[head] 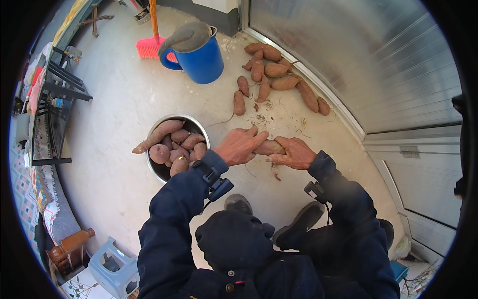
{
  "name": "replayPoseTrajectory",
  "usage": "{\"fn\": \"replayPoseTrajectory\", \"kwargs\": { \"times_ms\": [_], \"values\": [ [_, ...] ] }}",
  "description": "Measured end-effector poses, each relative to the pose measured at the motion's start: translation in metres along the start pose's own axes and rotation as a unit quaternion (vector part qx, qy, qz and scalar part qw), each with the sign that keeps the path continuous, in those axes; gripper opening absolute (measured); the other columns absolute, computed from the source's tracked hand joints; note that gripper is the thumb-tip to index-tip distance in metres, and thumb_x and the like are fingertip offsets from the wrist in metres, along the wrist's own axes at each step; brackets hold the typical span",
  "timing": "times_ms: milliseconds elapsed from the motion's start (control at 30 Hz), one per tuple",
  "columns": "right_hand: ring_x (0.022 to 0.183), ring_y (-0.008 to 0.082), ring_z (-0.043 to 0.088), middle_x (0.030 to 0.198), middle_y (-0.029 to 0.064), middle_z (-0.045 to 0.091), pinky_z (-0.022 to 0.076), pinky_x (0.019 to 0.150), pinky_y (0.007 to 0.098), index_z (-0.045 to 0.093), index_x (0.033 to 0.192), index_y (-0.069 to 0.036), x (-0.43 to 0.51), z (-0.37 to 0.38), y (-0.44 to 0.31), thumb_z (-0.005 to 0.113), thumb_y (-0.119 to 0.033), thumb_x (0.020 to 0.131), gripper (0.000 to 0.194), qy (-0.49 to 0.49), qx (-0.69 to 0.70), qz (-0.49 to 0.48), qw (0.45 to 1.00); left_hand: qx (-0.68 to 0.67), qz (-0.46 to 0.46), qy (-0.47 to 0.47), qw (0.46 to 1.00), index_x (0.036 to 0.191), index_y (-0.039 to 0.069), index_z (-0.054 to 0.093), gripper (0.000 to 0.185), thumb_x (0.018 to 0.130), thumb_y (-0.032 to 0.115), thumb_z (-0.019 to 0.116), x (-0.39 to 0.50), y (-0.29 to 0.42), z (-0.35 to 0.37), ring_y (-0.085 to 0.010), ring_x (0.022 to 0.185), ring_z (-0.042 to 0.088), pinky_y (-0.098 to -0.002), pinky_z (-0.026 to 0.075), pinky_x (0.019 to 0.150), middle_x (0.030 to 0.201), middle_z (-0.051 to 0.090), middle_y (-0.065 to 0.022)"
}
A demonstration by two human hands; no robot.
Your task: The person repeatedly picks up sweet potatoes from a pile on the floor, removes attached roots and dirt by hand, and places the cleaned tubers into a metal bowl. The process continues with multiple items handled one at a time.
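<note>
Between both hands I hold one reddish-brown sweet potato (269, 148) above the floor. My left hand (239, 145) grips its left end, fingers wrapped over the top. At the other end, my right hand (295, 152) clasps it between thumb and fingers. Left of my left hand stands a round steel basin (204, 131) with several sweet potatoes in it. One long sweet potato (160, 135) lies over the basin's left rim, its tip sticking out. Beyond my hands, a loose pile of sweet potatoes (276, 70) rests on the floor by the door track.
A blue plastic pitcher (201, 59) with a grey lid stands ahead, beside a pink broom (147, 48). Frosted sliding door panels (358, 48) run along the right. Soil crumbs (262, 119) dot the floor. A black metal rack (63, 86) and a blue-grey plastic stool (112, 265) are at left.
</note>
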State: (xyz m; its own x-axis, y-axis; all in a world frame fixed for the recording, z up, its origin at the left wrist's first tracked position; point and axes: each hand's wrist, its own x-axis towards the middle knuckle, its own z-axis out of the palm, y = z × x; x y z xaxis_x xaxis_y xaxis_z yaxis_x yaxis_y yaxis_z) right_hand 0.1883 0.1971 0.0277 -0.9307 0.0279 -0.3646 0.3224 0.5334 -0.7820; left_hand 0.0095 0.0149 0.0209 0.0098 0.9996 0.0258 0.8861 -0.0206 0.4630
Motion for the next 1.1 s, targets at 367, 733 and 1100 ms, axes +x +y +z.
{"fn": "replayPoseTrajectory", "kwargs": {
  "times_ms": [367, 733, 1100],
  "values": [
    [0.050, 0.0073, 0.051, 0.071, 0.0012, 0.057, 0.0396, 0.044, 0.0240, 0.065, 0.106, -0.002, -0.014, -0.001, 0.010, 0.063, -0.054, 0.102, 0.052, -0.103, 0.419, 0.145, 0.890, -0.416, -0.101, 0.018, 0.903, 0.115, -0.003, 0.069, 0.038, 0.087, 0.021, 0.081, -0.024, -0.021, -0.024, -0.0262, 0.079, 0.069, -0.0379, 0.054, 0.069, 0.097, 0.074, -0.0169],
    [0.059, 0.0134, 0.061, 0.086, 0.0084, 0.063, 0.0512, 0.049, 0.0310, 0.052, 0.129, -0.002, 0.004, 0.035, -0.011, 0.070, -0.049, 0.098, 0.060, -0.118, 0.362, 0.089, 0.920, -0.660, -0.297, 0.142, 0.675, 0.098, 0.000, 0.069, 0.028, 0.106, 0.026, 0.062, -0.034, -0.016, -0.010, -0.0095, 0.052, 0.049, -0.0240, 0.039, 0.045, 0.070, 0.058, -0.0022],
    [0.061, 0.0174, 0.062, 0.087, 0.0114, 0.064, 0.0545, 0.056, 0.0362, 0.056, 0.120, -0.001, 0.013, 0.063, -0.043, 0.077, -0.029, 0.093, 0.045, 0.083, 0.409, 0.032, 0.908, -0.781, -0.286, 0.207, 0.515, 0.092, 0.006, 0.063, 0.026, 0.106, 0.026, 0.060, -0.007, 0.012, -0.006, -0.0068, 0.046, 0.036, -0.0255, 0.033, 0.043, 0.060, 0.043, 0.0045]
  ]
}}
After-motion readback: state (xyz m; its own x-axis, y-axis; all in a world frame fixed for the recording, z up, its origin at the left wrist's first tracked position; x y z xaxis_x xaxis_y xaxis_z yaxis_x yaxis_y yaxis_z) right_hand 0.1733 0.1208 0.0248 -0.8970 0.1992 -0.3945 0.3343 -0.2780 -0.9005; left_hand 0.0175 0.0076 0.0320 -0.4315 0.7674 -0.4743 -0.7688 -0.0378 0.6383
